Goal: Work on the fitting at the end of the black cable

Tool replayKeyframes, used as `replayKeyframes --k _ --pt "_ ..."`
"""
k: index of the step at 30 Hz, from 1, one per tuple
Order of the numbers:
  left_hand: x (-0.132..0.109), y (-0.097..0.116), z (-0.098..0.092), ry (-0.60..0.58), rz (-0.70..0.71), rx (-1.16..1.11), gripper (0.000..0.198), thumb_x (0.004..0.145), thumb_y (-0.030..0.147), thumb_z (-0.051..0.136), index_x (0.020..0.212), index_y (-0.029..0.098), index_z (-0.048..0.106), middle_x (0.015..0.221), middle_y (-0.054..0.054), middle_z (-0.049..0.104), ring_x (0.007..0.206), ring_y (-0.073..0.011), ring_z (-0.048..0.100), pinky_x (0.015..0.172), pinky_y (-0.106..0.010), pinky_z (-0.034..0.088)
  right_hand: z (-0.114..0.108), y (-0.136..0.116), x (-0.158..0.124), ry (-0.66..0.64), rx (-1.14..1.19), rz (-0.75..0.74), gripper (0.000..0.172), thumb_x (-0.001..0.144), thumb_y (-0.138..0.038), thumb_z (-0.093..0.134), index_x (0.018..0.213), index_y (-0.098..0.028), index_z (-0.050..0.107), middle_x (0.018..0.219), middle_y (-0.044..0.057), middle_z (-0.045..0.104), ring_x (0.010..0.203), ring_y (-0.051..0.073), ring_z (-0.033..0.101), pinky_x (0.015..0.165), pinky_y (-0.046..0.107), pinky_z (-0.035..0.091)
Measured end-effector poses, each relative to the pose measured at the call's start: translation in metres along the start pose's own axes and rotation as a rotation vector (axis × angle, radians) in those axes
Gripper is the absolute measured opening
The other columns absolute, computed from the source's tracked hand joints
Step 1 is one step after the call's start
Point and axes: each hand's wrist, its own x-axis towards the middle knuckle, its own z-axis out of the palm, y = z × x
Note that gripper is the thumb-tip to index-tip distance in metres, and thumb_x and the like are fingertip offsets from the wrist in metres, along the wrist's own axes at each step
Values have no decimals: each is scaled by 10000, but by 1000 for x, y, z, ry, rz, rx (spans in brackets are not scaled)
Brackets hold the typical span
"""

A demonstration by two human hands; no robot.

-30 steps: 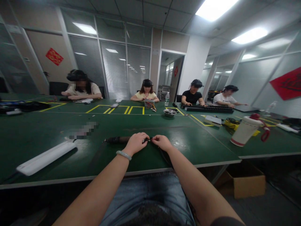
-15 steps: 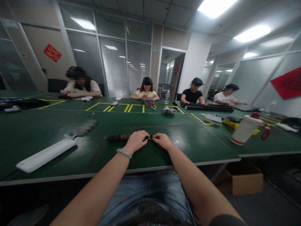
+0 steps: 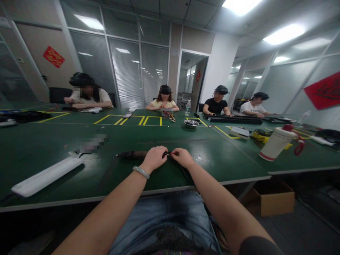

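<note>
My left hand (image 3: 154, 157), with a pale bangle at the wrist, is closed over the near end of a dark brown rod-like tool (image 3: 131, 154) that lies on the green table (image 3: 53, 148). My right hand (image 3: 182, 157) pinches a small dark part right at the left hand's fingertips. A thin dark cable (image 3: 183, 171) runs from that spot toward the table edge. What sits between the fingertips is too small to name.
A long white flat bar (image 3: 44, 176) lies at the left. A white jug with a red lid and strap (image 3: 277, 143) stands at the right, a metal bowl (image 3: 191, 123) farther back. Several people sit along the far side. A cardboard box (image 3: 273, 200) is on the floor.
The view has tilted slightly so the room sits lower in frame. Both hands stay together at the rod's end with no clear change in grip.
</note>
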Motion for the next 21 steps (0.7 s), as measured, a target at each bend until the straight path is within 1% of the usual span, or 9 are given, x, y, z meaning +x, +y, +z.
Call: replayKeyframes --k 5,9,12,15,18,21 --pt "5 -1 0 -19 40 12 101 855 277 545 898 220 616 910 -50 647 873 -214 590 811 -346 445 -6 0 8 -48 26 1 132 784 -271 640 861 -201 720 806 6 713 706 131 626 653 214 470" --pt "11 -3 1 -35 74 31 83 862 257 528 846 232 605 843 -35 641 820 -209 583 753 -336 439 -12 0 19 -116 37 -8 110 744 -242 665 827 -196 722 777 -2 712 681 121 628 637 200 469" --pt "14 -4 1 -50 82 38 73 856 251 528 830 232 593 822 -36 637 802 -207 582 727 -328 431 -11 2 24 -152 75 21 101 728 -226 673 810 -185 717 779 1 714 684 120 633 635 197 473" --pt "15 -3 1 -48 81 32 59 842 242 536 863 235 590 840 -41 642 808 -212 586 729 -334 431 -4 6 21 -112 128 68 112 737 -232 666 828 -179 704 799 6 714 692 120 636 620 192 475" --pt "12 -1 3 -23 59 17 129 822 222 541 941 235 589 899 -49 651 843 -219 594 769 -347 436 3 8 14 -63 126 78 114 749 -238 656 844 -189 695 809 2 708 683 113 627 613 189 473" --pt "8 0 5 -2 30 17 179 799 191 545 971 224 583 934 -60 650 874 -227 598 798 -355 437 4 8 9 -50 93 78 109 748 -233 652 843 -197 694 799 -4 698 685 112 620 599 188 457"
